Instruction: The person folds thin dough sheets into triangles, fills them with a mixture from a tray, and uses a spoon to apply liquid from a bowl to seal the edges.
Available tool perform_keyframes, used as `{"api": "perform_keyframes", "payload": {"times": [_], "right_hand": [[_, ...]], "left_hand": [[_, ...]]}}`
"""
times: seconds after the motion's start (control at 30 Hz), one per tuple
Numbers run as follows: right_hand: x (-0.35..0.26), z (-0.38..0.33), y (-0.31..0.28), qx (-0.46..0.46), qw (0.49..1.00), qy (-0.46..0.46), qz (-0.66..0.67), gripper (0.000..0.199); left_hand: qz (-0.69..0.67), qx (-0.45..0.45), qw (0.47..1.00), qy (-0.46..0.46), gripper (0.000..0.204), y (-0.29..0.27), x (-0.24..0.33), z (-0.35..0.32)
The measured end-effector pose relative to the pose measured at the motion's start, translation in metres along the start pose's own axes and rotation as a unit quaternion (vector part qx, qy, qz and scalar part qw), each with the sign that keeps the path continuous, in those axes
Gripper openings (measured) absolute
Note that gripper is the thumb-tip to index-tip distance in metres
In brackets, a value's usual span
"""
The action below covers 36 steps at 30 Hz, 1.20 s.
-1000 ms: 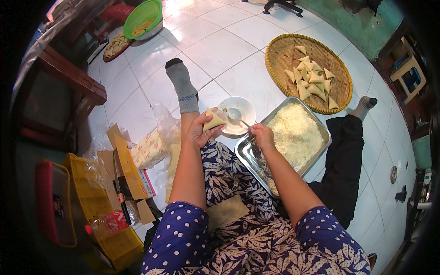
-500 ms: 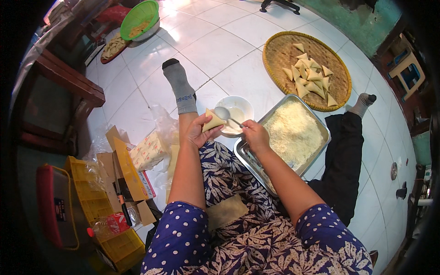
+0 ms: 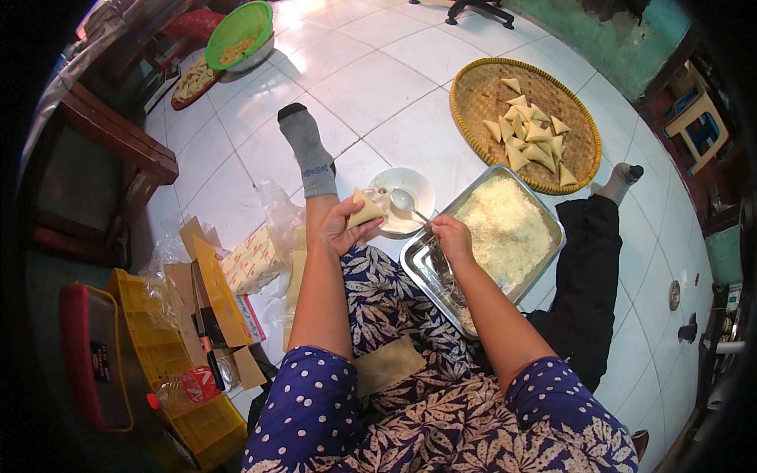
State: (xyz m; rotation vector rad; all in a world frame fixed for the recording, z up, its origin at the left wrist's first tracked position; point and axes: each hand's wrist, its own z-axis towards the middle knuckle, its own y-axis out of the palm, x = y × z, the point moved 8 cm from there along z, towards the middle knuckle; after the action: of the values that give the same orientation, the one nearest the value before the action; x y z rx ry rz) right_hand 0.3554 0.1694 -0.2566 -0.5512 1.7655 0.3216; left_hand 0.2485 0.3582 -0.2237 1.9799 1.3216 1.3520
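A folded triangular pastry rests in my left hand, my fingers curled round it. With its fingers closed on the handle, my right hand holds a metal spoon over a white bowl of pale, milky liquid. Beside my right hand stands a rectangular metal tray, heaped with pale shredded filling. A thin square wrapper sheet lies across my lap.
Several folded triangles lie on a round woven tray at the far right. At left are an opened carton, a wrapped packet, a knife, a plastic bottle and a yellow crate. A green basket stands far left.
The spoon has moved right, away from the pastry and over the bowl, as my right hand shifted slightly right and down. My left hand still holds the pastry in nearly the same place.
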Motion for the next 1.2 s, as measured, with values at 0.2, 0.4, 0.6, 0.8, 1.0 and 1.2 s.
{"api": "perform_keyframes", "payload": {"times": [0.2,0.4,0.6,0.8,1.0,1.2], "right_hand": [[-0.036,-0.01,0.032,-0.018,0.99,-0.011,-0.14,0.02],[-0.02,-0.012,0.01,0.017,0.981,0.073,-0.182,0.025],[-0.058,-0.041,-0.008,0.041,0.926,-0.062,-0.37,0.045],[-0.082,-0.104,-0.045,-0.07,0.878,-0.201,-0.429,0.057],[-0.125,-0.178,-0.062,-0.185,0.906,-0.25,-0.287,0.079],[-0.281,-0.333,-0.079,-0.21,0.819,-0.533,0.019,0.078]], "left_hand": [[0.046,-0.021,0.999,-0.005,0.041,-0.005,-0.004,0.002],[0.048,-0.022,0.998,-0.017,0.043,-0.005,-0.005,0.002],[0.004,0.009,1.0,-0.005,0.038,-0.004,-0.001,-0.005],[0.153,0.024,0.987,0.041,0.037,0.017,0.005,-0.014],[0.231,-0.246,0.933,0.122,0.039,0.233,-0.033,-0.14],[0.276,-0.378,0.835,0.289,0.05,0.324,-0.08,-0.31]]}}
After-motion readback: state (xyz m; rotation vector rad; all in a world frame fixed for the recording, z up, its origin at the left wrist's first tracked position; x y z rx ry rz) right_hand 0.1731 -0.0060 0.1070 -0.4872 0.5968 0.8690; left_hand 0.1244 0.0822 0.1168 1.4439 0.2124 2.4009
